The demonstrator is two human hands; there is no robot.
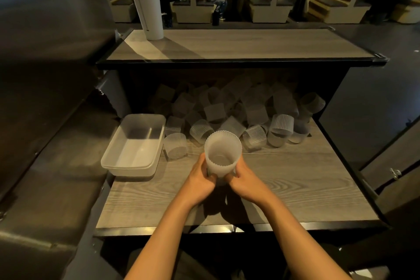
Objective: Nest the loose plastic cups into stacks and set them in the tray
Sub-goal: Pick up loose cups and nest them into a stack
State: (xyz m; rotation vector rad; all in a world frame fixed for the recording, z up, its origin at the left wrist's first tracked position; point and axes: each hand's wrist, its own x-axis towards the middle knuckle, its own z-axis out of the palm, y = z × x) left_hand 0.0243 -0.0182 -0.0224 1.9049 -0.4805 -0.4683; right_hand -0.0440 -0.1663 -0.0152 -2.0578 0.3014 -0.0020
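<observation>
Grey wood-grain table; our left hand and right hand clasp the cup stack upright (tray empty, left); loose nesting could, we judge, topple it in transit.

Loose cups at the back blur under the shelf, perhaps dozens; count unclear

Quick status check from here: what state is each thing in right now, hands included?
Left hand: gripping the held cup's lower left side.
Right hand: gripping its lower right side.
Held cup: upright, mouth up, above the table.
Tray: on the table, no cups inside.
Loose cups: piled unstacked, many on their sides.
Tall white stack: upright on upper shelf.
</observation>
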